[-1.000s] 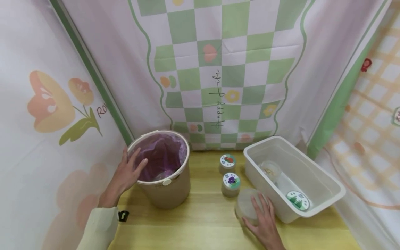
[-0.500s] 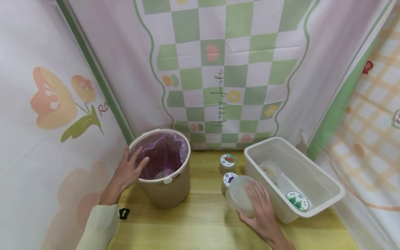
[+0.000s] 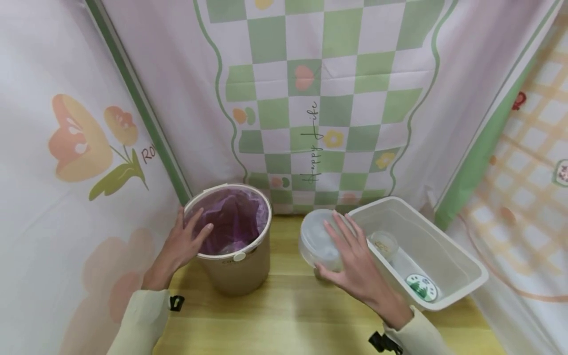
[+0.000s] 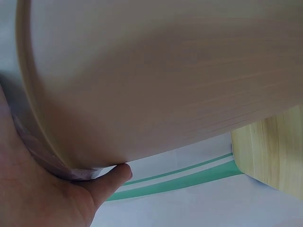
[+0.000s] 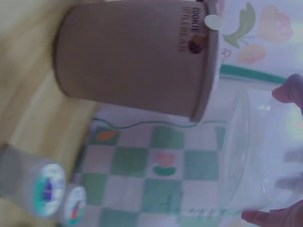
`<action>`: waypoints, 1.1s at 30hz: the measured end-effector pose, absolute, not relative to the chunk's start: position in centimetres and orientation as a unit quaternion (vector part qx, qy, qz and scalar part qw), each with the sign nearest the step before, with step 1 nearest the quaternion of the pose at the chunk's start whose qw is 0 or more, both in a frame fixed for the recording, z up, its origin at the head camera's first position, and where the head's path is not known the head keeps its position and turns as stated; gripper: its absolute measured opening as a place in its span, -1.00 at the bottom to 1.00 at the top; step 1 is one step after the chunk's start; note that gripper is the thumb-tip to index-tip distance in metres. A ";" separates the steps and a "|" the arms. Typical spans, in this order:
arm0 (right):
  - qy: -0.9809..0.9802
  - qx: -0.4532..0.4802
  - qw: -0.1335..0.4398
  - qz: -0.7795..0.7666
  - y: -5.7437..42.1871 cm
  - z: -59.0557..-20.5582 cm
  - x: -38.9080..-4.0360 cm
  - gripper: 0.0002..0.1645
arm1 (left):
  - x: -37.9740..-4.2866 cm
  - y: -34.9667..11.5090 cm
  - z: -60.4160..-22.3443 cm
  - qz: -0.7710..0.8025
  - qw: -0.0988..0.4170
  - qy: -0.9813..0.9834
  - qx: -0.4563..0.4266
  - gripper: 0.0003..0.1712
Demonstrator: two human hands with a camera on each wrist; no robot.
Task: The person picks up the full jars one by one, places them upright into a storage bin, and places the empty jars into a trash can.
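A clear round plastic tub (image 3: 318,239) is held from its right side by my right hand (image 3: 355,264), with fingers over the top and thumb at the lower front. It overlaps the two small labelled jars in the head view. In the right wrist view the tub (image 5: 260,146) looks see-through, with fingertips at both sides. My left hand (image 3: 177,249) rests across the rim of the beige trash bin (image 3: 235,276), its fingers spread and fairly straight. One finger lies along the bin's outer wall (image 4: 142,94) in the left wrist view.
A purple bag (image 3: 230,217) lines the bin. To the right stands a deep white tub (image 3: 457,268) with a small clear jar (image 3: 383,245) and a green-printed lid (image 3: 421,287) inside. A purple-flower jar (image 5: 47,189) and a red-printed jar (image 5: 73,205) stand on the wooden table (image 3: 248,325).
My right hand has lifted the clear tub off the table and carried it forward and left, over the small jars. My left hand stays on the bin's rim.
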State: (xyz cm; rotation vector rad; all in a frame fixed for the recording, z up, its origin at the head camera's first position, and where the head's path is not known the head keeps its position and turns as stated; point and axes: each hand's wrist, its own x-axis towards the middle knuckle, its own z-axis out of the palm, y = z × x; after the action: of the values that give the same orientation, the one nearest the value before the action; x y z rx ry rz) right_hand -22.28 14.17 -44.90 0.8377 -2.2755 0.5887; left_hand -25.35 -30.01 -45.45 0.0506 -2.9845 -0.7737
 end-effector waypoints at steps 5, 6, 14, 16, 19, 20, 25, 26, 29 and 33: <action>-0.861 0.336 0.319 0.208 11.7 -41.7 -23.9 0.07 | -25.4 -30.0 -45.5 -0.247 0.025 -0.968 0.020 -0.08; -0.860 0.338 0.320 0.206 11.2 -41.1 -24.2 0.07 | -25.4 -30.0 -45.5 -0.247 0.026 -0.968 0.021 -0.07; -0.848 0.359 0.320 0.221 6.7 -37.6 -26.9 0.09 | -25.4 -30.1 -45.7 -0.252 0.028 -0.967 0.022 -0.06; -0.848 0.366 0.313 0.221 5.4 -37.0 -27.7 0.08 | -25.4 -30.2 -45.7 -0.252 0.029 -0.967 0.024 -0.07; -0.852 0.374 0.298 0.212 3.5 -36.7 -28.8 0.09 | -25.4 -30.2 -45.6 -0.253 0.030 -0.967 0.020 -0.07; -0.853 0.377 0.294 0.210 2.8 -36.7 -29.1 0.09 | -25.4 -30.2 -45.6 -0.254 0.031 -0.967 0.018 -0.07; -0.861 0.382 0.269 0.203 -0.5 -37.2 -30.9 0.10 | -25.4 -30.2 -45.6 -0.253 0.028 -0.967 0.021 -0.06; -0.863 0.382 0.262 0.204 -1.1 -37.4 -31.2 0.10 | -25.4 -30.2 -45.6 -0.253 0.028 -0.967 0.023 -0.06; -0.869 0.382 0.240 0.203 -2.6 -38.4 -31.9 0.11 | -25.4 -30.1 -45.6 -0.253 0.026 -0.967 0.024 -0.06; -0.873 0.386 0.221 0.202 -4.0 -39.7 -32.5 0.11 | -25.5 -30.0 -45.7 -0.253 0.030 -0.967 0.021 -0.07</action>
State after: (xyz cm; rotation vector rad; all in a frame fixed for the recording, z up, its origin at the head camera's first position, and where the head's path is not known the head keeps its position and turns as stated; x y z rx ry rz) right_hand -32.45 -3.98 -39.68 1.0671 -2.4130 0.5574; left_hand -25.48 -30.04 -45.65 0.0639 -2.9805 -0.7811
